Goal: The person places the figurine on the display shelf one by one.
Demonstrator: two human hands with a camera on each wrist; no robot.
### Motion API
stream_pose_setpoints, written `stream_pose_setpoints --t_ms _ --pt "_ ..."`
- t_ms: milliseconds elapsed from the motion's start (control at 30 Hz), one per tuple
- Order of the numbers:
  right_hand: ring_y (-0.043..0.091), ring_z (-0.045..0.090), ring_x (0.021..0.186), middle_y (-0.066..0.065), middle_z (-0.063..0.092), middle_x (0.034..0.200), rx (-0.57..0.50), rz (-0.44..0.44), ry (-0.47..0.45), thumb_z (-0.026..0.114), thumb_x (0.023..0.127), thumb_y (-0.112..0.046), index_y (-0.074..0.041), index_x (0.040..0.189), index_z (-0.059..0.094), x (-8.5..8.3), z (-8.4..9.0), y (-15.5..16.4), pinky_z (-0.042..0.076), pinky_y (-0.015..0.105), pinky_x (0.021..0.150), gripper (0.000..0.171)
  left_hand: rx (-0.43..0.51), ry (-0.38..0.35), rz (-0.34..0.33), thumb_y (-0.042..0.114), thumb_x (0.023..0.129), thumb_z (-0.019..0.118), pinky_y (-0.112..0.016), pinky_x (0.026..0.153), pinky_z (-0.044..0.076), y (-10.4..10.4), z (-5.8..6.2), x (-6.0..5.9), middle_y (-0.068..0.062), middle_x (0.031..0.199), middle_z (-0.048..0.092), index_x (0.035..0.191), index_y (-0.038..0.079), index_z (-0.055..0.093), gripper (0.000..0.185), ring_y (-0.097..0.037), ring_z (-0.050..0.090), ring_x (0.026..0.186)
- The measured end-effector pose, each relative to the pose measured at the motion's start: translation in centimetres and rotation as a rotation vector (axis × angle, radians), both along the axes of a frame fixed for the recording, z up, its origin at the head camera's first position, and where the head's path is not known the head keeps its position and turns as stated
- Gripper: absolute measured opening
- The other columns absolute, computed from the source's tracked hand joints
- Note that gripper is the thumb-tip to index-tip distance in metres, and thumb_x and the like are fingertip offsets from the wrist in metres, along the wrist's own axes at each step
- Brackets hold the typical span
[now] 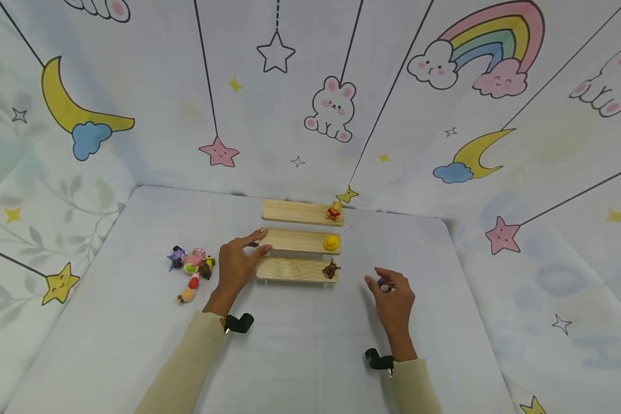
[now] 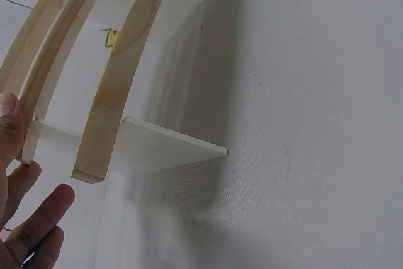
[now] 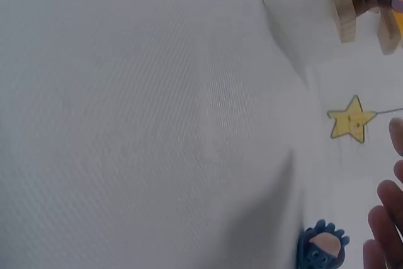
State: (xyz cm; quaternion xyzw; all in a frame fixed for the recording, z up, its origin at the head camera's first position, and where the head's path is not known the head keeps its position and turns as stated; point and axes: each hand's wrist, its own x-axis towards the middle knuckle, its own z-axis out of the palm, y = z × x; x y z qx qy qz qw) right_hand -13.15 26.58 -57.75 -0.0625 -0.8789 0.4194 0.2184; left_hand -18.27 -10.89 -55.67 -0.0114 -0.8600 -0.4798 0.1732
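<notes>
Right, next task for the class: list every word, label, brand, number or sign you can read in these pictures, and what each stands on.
No readable text in any view.
Front wooden plank, left wrist view: a faint mark, too blurred to tell whether it is lettering.
Piled figurines: too small to tell whether any carry print.
Wall cloth: drawings, no legible lettering.
</notes>
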Motion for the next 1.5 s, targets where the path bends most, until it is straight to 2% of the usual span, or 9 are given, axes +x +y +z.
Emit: stream_pose_setpoints --t_ms 233,500,767,1133,1200,1400,1500 --pt "0.025 0.065 0.109 0.010 0.076 0.115 0.005 -0.073 -0.044 0.090 0.088 -0.020 -0.012 0.120 0.079 0.2 -0.1 1.1 0.049 0.042 0.094 0.035 -0.008 0.008 0.002 0.035 0.087 0.087 -0.052 0.089 0.057 -0.1 0.0 0.0 -0.004 0.130 0.077 0.136 0.023 0.074 0.052 -0.030 0.078 0.099" --pt "0.029 0.066 0.108 0.012 0.074 0.119 -0.006 -0.108 -0.097 0.088 0.090 -0.019 -0.011 0.122 0.077 0.4 -0.3 2.0 0.046 0.041 0.092 0.034 -0.017 -0.013 0.002 0.036 0.088 0.085 -0.053 0.089 0.056 -0.2 -0.1 0.0 -0.005 0.128 0.078 0.135 0.019 0.075 0.052 -0.031 0.077 0.099" --pt "0.030 0.070 0.108 0.013 0.073 0.122 0.029 -0.117 -0.188 0.085 0.093 -0.018 -0.010 0.126 0.074 0.4 -0.8 2.7 0.049 0.035 0.091 0.035 -0.011 -0.017 -0.002 0.038 0.087 0.085 -0.051 0.088 0.057 -0.1 0.0 0.0 -0.003 0.131 0.076 0.136 0.024 0.074 0.052 -0.030 0.077 0.100" --pt "0.031 0.071 0.107 0.015 0.073 0.125 0.016 -0.122 -0.235 0.081 0.096 -0.016 -0.008 0.129 0.073 0.4 -0.9 2.9 0.044 0.022 0.086 0.036 0.005 -0.001 -0.015 0.036 0.087 0.086 -0.054 0.090 0.057 -0.1 -0.1 -0.1 -0.004 0.134 0.075 0.135 0.019 0.074 0.053 -0.032 0.077 0.100" --pt "0.032 0.071 0.108 0.015 0.073 0.125 0.018 -0.129 -0.254 0.081 0.096 -0.017 -0.008 0.130 0.073 0.4 -1.0 2.9 0.045 0.023 0.086 0.037 0.006 -0.004 -0.015 0.036 0.087 0.086 -0.054 0.090 0.057 -0.1 -0.1 0.0 -0.004 0.134 0.075 0.135 0.019 0.074 0.053 -0.032 0.077 0.100" --pt "0.033 0.070 0.110 0.019 0.071 0.127 0.034 -0.125 -0.317 0.079 0.098 -0.020 -0.007 0.134 0.071 0.3 -0.9 2.9 0.050 0.040 0.091 0.040 0.005 -0.007 -0.014 0.037 0.087 0.086 -0.054 0.091 0.057 -0.1 -0.2 -0.1 -0.003 0.134 0.075 0.135 0.021 0.074 0.052 -0.032 0.077 0.100" --pt "0.033 0.068 0.111 0.019 0.070 0.126 0.036 -0.123 -0.335 0.081 0.096 -0.021 -0.008 0.135 0.070 0.2 -1.0 2.9 0.049 0.041 0.091 0.042 0.004 -0.006 -0.013 0.037 0.087 0.086 -0.054 0.090 0.057 -0.1 -0.2 -0.1 -0.003 0.134 0.075 0.135 0.022 0.074 0.052 -0.031 0.077 0.100"
